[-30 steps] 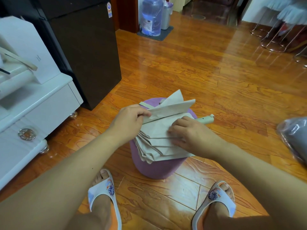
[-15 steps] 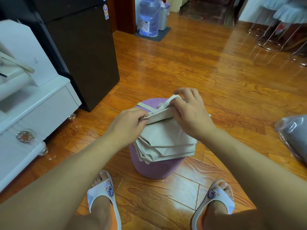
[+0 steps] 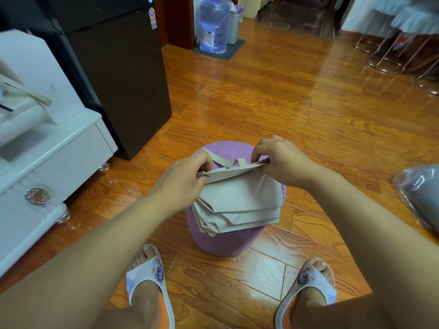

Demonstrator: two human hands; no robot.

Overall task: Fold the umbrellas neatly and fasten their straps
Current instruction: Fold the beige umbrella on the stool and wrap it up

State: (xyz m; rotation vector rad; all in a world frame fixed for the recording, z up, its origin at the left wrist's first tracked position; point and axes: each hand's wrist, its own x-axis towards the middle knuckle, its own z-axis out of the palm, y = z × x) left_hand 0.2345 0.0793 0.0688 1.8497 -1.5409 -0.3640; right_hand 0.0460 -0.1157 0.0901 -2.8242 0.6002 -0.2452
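Note:
A beige folding umbrella [image 3: 240, 200] lies on a round purple stool [image 3: 228, 149], its cloth panels stacked in flat pleats that hang over the near rim. My left hand [image 3: 187, 179] pinches the left end of the topmost fold. My right hand [image 3: 282, 160] pinches the same fold at its right end, stretching it flat between both hands. The umbrella's strap [image 3: 224, 162] loops out behind the fold, loose on the stool top. My right hand hides the handle.
A dark cabinet [image 3: 118, 67] and a white drawer unit [image 3: 47, 167] stand at the left. A grey item in a plastic bag [image 3: 420, 193] lies on the floor at the right. A water bottle [image 3: 213, 24] stands far back. My slippered feet flank the stool.
My right hand left the flat of the pleats, took the raised top panel and drew it rightward. The panel that stood up now lies folded flat and taut between both hands.

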